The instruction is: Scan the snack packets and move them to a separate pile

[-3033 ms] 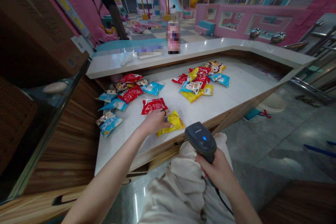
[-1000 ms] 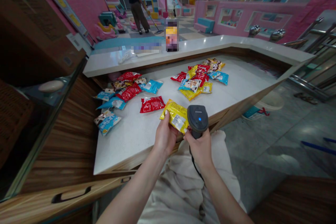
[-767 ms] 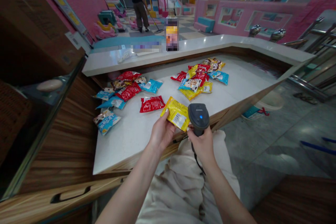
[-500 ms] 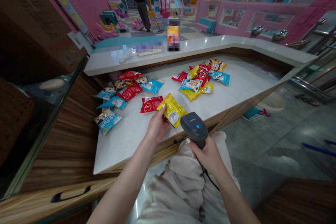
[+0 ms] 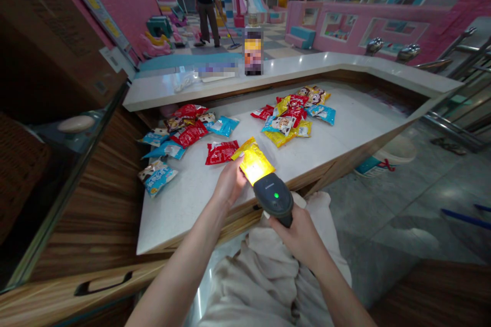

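Note:
My left hand grips a yellow snack packet by its near left edge, holding it above the white counter. My right hand is wrapped round the handle of a dark barcode scanner, whose head points at the packet from just below it. A bright glow falls on the packet's back and a green light shows on top of the scanner. A red packet lies flat on the counter just left of the yellow one.
Two heaps of snack packets lie on the counter, one at the left and one at the far middle. A raised ledge carries a bottle. A person mops the floor far behind. A wooden drawer sits lower left.
The left hand picked the yellow packet off the counter and turned its back up. The scanner was brought up, then lowered beneath the packet; its light turned from blue to green and the packet lit up.

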`<state>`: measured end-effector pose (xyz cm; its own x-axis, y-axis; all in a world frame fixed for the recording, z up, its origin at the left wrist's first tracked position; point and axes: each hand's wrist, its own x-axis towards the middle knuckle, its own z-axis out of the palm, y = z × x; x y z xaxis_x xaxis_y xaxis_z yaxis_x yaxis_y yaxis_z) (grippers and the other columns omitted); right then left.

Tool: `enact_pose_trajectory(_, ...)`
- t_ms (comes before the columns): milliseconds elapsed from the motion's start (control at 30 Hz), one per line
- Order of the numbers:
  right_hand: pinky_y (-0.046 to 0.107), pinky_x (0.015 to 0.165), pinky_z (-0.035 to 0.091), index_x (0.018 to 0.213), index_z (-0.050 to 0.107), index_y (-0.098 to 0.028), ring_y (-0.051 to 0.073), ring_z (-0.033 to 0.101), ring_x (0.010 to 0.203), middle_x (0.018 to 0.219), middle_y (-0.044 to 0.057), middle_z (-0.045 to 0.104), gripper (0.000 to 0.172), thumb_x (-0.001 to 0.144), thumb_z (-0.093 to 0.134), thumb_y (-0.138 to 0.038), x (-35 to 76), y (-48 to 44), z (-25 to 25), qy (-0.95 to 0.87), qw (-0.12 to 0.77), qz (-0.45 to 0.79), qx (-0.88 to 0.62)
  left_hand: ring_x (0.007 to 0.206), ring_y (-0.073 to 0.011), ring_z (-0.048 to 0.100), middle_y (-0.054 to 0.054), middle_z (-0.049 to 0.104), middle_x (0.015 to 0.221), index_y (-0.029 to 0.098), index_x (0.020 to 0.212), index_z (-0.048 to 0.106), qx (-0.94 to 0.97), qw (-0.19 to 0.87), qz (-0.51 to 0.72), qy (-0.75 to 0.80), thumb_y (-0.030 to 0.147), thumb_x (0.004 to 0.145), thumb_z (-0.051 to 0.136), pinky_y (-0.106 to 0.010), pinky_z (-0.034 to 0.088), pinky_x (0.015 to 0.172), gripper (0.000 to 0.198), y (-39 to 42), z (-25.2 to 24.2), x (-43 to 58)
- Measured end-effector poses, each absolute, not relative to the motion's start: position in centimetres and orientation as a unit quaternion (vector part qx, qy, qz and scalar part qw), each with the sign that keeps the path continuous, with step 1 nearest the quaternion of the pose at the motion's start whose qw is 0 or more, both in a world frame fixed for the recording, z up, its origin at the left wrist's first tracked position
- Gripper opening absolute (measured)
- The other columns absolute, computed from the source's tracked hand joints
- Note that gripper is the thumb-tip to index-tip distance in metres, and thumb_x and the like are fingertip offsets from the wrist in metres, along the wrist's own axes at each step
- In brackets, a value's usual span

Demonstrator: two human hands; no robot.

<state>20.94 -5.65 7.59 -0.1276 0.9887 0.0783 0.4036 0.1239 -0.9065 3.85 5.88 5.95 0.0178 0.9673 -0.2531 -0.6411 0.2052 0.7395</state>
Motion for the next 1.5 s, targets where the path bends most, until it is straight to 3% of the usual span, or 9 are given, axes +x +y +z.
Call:
enact_pose_trajectory(433,0.033,0.083,0.051,0.101,0.070,-0.017,0.027,0.071,0.092,0.094,0.008,0.077,0.021,0.082,0.065,-0.025,21.7,-5.6,6.4,-0.626,0.401,0.379,-0.551,0.086,-0.0186,0.070,-0.010,0.073,0.110,0.016,0.110,0.064,0.223,0.629,0.597,0.445,0.027,0.083,0.069,-0.029,0.057,0.073,0.030,6.3,5.3,5.0)
enact_pose_trajectory(567,0.032,0.078,0.052,0.100,0.070,-0.016,0.027,0.070,0.088,0.091,0.007,0.076,0.022,0.081,0.065,-0.026,22.4,-5.6,6.4,-0.617,0.402,0.378,-0.561,0.101,-0.0212,0.067,-0.009,0.069,0.117,0.018,0.114,0.061,0.356,0.532,0.606,0.473,0.030,0.086,0.066,-0.036,0.054,0.089,0.031,7.6,4.5,6.4)
enact_pose_trajectory(667,0.031,0.074,0.053,0.096,0.071,-0.016,0.025,0.069,0.082,0.085,0.006,0.075,0.020,0.080,0.065,-0.026,22.8,-5.7,6.8,-0.612,0.409,0.373,-0.565,0.121,-0.0237,0.058,-0.009,0.064,0.128,0.021,0.119,0.062,0.529,0.392,0.599,0.456,0.025,0.086,0.063,-0.041,0.042,0.109,0.034,8.7,4.7,7.3)
enact_pose_trajectory(767,0.031,0.070,0.054,0.094,0.071,-0.016,0.026,0.069,0.078,0.079,0.006,0.074,0.019,0.080,0.065,-0.027,23.3,-5.9,7.4,-0.601,0.421,0.367,-0.572,0.133,-0.0246,0.050,-0.009,0.061,0.135,0.025,0.121,0.065,0.661,0.344,0.524,0.412,0.017,0.082,0.063,-0.042,0.029,0.119,0.040,9.5,4.7,8.2)
enact_pose_trajectory(933,0.030,0.065,0.054,0.089,0.070,-0.017,0.026,0.069,0.078,0.068,0.005,0.071,0.015,0.079,0.065,-0.027,24.0,-6.0,7.8,-0.581,0.422,0.379,-0.584,0.141,-0.0266,0.043,-0.011,0.056,0.144,0.024,0.122,0.066,0.791,0.282,0.383,0.386,0.013,0.080,0.061,-0.050,0.015,0.123,0.044,11.1,2.5,10.5)
enact_pose_trajectory(1200,0.030,0.059,0.053,0.085,0.070,-0.019,0.027,0.068,0.069,0.051,0.001,0.061,0.014,0.079,0.065,-0.031,23.7,-5.8,7.4,-0.587,0.413,0.386,-0.580,0.151,-0.0317,0.023,-0.022,0.036,0.158,0.011,0.148,0.041,0.883,0.166,0.245,0.363,0.041,0.085,0.065,-0.049,0.007,0.124,0.075,13.7,2.0,14.1)
enact_pose_trajectory(1300,0.032,0.061,0.054,0.082,0.069,-0.019,0.028,0.069,0.070,0.050,0.001,0.059,0.014,0.078,0.065,-0.032,23.5,-5.8,7.3,-0.591,0.415,0.380,-0.578,0.152,-0.0312,0.021,-0.019,0.034,0.159,0.014,0.149,0.041,0.882,0.184,0.267,0.343,0.043,0.084,0.067,-0.051,0.003,0.123,0.075,12.7,3.3,13.2)
enact_pose_trajectory(1433,0.034,0.063,0.055,0.079,0.068,-0.020,0.029,0.069,0.071,0.051,0.002,0.060,0.013,0.078,0.064,-0.032,23.4,-5.9,7.2,-0.595,0.411,0.367,-0.585,0.144,-0.0255,0.038,-0.013,0.049,0.150,0.022,0.137,0.056,0.771,0.251,0.430,0.397,0.026,0.090,0.058,-0.046,0.013,0.123,0.047,11.4,5.2,8.2)
enact_pose_trajectory(1500,0.034,0.064,0.055,0.080,0.069,-0.019,0.029,0.069,0.072,0.053,0.002,0.062,0.014,0.078,0.064,-0.032,23.3,-6.0,7.3,-0.597,0.408,0.370,-0.584,0.143,-0.0242,0.039,-0.012,0.055,0.144,0.022,0.125,0.063,0.671,0.264,0.518,0.460,0.017,0.086,0.060,-0.042,0.016,0.123,0.039,11.5,6.0,4.6)
